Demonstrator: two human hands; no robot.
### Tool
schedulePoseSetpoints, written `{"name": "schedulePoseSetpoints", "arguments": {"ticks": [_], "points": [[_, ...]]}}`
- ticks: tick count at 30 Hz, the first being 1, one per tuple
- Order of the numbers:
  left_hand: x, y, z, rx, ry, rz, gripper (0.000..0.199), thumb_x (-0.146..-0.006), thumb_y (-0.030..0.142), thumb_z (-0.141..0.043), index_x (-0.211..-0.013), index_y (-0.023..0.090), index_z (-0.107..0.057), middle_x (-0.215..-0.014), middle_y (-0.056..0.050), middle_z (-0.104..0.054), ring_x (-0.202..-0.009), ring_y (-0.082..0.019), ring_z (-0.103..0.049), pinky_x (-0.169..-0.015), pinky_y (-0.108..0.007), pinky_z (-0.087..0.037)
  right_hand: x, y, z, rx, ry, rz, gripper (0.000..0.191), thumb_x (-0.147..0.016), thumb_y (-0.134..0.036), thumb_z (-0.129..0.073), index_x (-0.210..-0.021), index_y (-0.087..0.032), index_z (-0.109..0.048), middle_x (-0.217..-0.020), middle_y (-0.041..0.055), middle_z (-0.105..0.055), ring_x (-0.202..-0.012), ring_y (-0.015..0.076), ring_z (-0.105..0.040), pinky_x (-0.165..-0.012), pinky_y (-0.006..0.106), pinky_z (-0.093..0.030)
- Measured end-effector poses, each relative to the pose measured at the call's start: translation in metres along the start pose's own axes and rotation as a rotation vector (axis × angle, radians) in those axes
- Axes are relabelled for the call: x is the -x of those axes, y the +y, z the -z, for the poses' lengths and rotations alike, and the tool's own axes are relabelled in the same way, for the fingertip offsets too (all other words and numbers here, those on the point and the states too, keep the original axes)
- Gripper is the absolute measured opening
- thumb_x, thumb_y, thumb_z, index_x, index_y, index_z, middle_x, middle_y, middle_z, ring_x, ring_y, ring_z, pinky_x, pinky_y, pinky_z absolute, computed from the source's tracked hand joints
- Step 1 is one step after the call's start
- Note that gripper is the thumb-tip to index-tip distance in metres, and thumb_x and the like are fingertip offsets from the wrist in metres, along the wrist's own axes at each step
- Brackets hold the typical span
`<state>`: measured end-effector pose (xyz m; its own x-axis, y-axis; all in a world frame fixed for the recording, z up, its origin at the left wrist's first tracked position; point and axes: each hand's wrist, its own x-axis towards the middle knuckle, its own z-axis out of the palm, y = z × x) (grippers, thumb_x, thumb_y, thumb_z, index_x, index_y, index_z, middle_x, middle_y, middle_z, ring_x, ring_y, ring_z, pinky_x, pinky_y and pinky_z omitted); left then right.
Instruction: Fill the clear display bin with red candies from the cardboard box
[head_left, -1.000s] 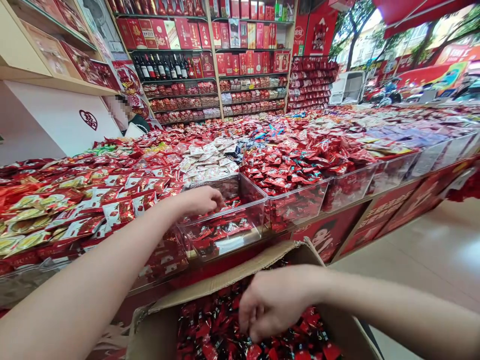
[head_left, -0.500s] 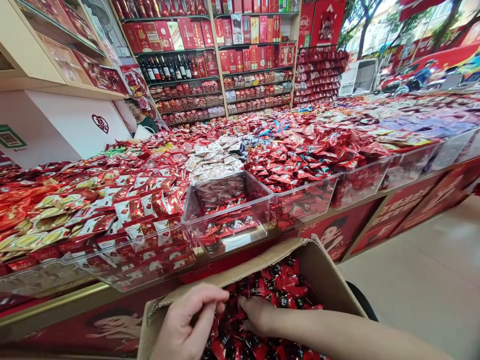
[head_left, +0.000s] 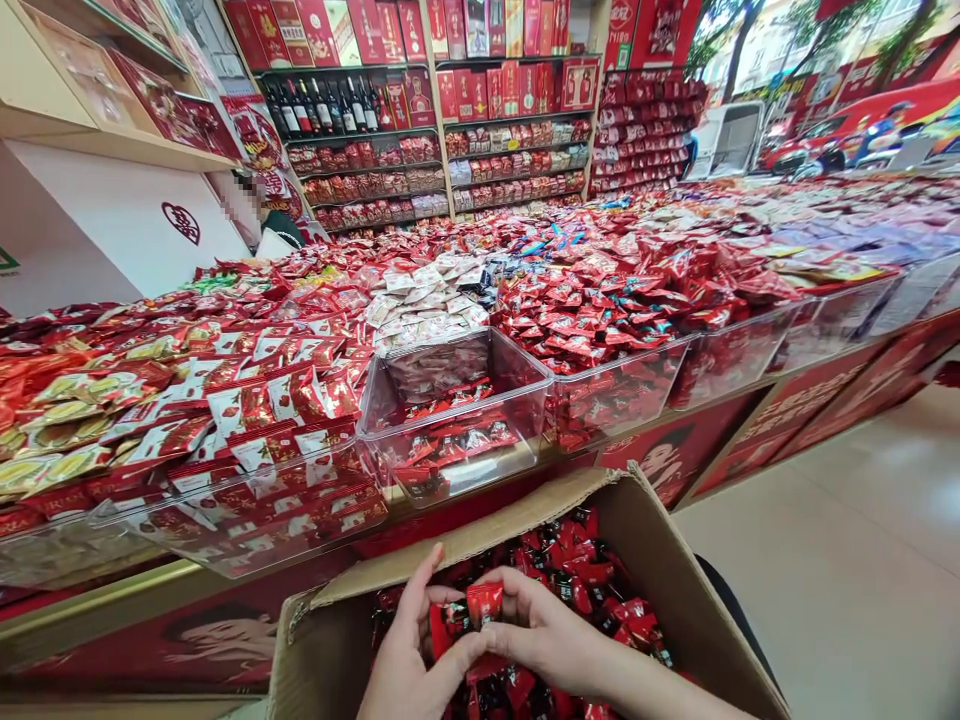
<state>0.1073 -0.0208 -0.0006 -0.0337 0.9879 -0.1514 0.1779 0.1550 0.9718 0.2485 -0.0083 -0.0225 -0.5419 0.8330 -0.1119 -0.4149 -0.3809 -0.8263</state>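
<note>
My left hand (head_left: 420, 645) and my right hand (head_left: 536, 630) are cupped together over an open cardboard box (head_left: 667, 545). Between them they hold a few small red-and-black wrapped candies (head_left: 480, 605). The right fingers curl round the candies from the right, while the left palm and thumb close in from the left. Many more loose candies (head_left: 577, 575) of the same wrapping fill the box below. Just beyond the box stands a clear plastic bin (head_left: 457, 450), with a low layer of red-and-black candies in it.
Full clear bins of red candy packets (head_left: 600, 310) and red-and-white packets (head_left: 277, 400) flank the low bin. White packets (head_left: 427, 300) lie behind it. Shelves (head_left: 442, 130) with boxes and bottles line the back. A person (head_left: 277, 230) is at the far left. Tiled floor (head_left: 847, 520) lies right.
My right hand has come up out of the pile with candies. My left hand has turned and joined it round them. The view has shifted slightly.
</note>
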Motion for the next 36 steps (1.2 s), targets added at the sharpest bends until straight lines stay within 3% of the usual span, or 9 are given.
{"name": "schedulePoseSetpoints", "arguments": {"ticks": [5, 9, 14, 20, 23, 27, 29, 32, 36], "points": [[0.0, 0.007, -0.002, 0.154, 0.116, 0.017, 0.058, -0.056, 0.035, -0.065, -0.11, 0.024, -0.046, -0.077, 0.001, -0.058, -0.071, -0.015, -0.057, -0.066, -0.024, -0.047, 0.001, -0.007, 0.002, -0.02, 0.182, 0.054, 0.034, -0.062, -0.033, -0.067, -0.078, -0.014, -0.044, -0.067, -0.0011, -0.054, -0.053, 0.0056, -0.046, -0.047, 0.017, -0.034], [0.004, 0.012, 0.001, 0.099, 0.158, 0.078, 0.038, -0.058, 0.035, -0.063, -0.094, 0.023, -0.056, -0.088, -0.001, -0.062, -0.072, -0.016, -0.058, -0.065, -0.024, -0.048, 0.0, -0.019, -0.002, -0.032, 0.271, 0.088, 0.033, -0.06, -0.036, -0.067, -0.07, -0.014, -0.044, -0.059, -0.0027, -0.05, -0.048, 0.0052, -0.043, -0.048, 0.018, -0.034], [0.007, 0.01, -0.003, 0.032, 0.024, 0.096, 0.027, -0.063, 0.041, -0.059, -0.082, 0.022, -0.06, -0.062, 0.003, -0.06, -0.054, -0.013, -0.053, -0.052, -0.023, -0.044, 0.003, -0.029, -0.01, -0.066, 0.396, 0.096, 0.032, -0.061, -0.035, -0.067, -0.073, -0.013, -0.047, -0.062, -0.0026, -0.051, -0.05, 0.0043, -0.043, -0.05, 0.017, -0.033], [0.012, 0.013, -0.013, 0.013, -0.195, -0.013, 0.023, -0.071, 0.036, -0.055, -0.086, 0.019, -0.064, -0.08, -0.001, -0.064, -0.076, -0.016, -0.055, -0.072, -0.026, -0.043, 0.005, -0.029, -0.014, -0.115, 0.362, 0.043, 0.029, -0.063, -0.036, -0.065, -0.068, -0.013, -0.049, -0.061, -0.0019, -0.052, -0.05, 0.0042, -0.042, -0.051, 0.018, -0.033], [0.015, 0.017, -0.015, 0.16, -0.2, 0.02, 0.026, -0.07, 0.035, -0.057, -0.088, 0.018, -0.063, -0.084, -0.003, -0.064, -0.083, -0.019, -0.054, -0.077, -0.029, -0.042, 0.006, -0.029, -0.014, -0.234, 0.363, -0.006, 0.028, -0.064, -0.035, -0.064, -0.065, -0.013, -0.048, -0.063, -0.0002, -0.054, -0.053, 0.0052, -0.045, -0.052, 0.018, -0.034], [0.018, 0.022, -0.012, 0.237, -0.216, 0.038, 0.025, -0.07, 0.036, -0.055, -0.084, 0.016, -0.062, -0.073, -0.002, -0.062, -0.074, -0.018, -0.055, -0.07, -0.029, -0.044, 0.01, -0.034, -0.013, -0.239, 0.327, -0.034, 0.03, -0.065, -0.037, -0.063, -0.063, -0.013, -0.045, -0.061, 0.0006, -0.054, -0.053, 0.0058, -0.047, -0.05, 0.018, -0.033], [0.017, 0.022, -0.005, 0.005, -0.261, -0.063, 0.021, -0.075, 0.035, -0.049, -0.076, 0.017, -0.06, -0.067, -0.001, -0.057, -0.067, -0.015, -0.053, -0.063, -0.025, -0.043, 0.012, -0.039, -0.011, -0.048, 0.325, -0.012, 0.032, -0.065, -0.041, -0.062, -0.063, -0.012, -0.047, -0.055, -0.0013, -0.051, -0.046, 0.0037, -0.042, -0.044, 0.016, -0.029], [0.015, 0.02, 0.007, -0.526, -0.253, -0.392, 0.022, -0.079, 0.03, -0.043, -0.065, 0.018, -0.055, -0.062, 0.001, -0.048, -0.058, -0.011, -0.046, -0.056, -0.021, -0.039, 0.014, -0.045, -0.008, 0.224, 0.328, -0.052, 0.04, -0.068, -0.052, -0.053, -0.071, -0.013, -0.052, -0.048, -0.0053, -0.041, -0.036, 0.0018, -0.031, -0.035, 0.016, -0.021], [0.015, 0.015, 0.017, -0.856, -0.226, -0.697, 0.017, -0.081, 0.022, -0.041, -0.082, 0.021, -0.058, -0.066, 0.0, -0.049, -0.059, -0.011, -0.048, -0.055, -0.02, -0.038, 0.013, -0.045, -0.006, 0.31, 0.317, -0.171, 0.036, -0.074, -0.05, -0.043, -0.077, -0.015, -0.053, -0.051, -0.0046, -0.042, -0.037, 0.0039, -0.035, -0.032, 0.016, -0.025]]}}
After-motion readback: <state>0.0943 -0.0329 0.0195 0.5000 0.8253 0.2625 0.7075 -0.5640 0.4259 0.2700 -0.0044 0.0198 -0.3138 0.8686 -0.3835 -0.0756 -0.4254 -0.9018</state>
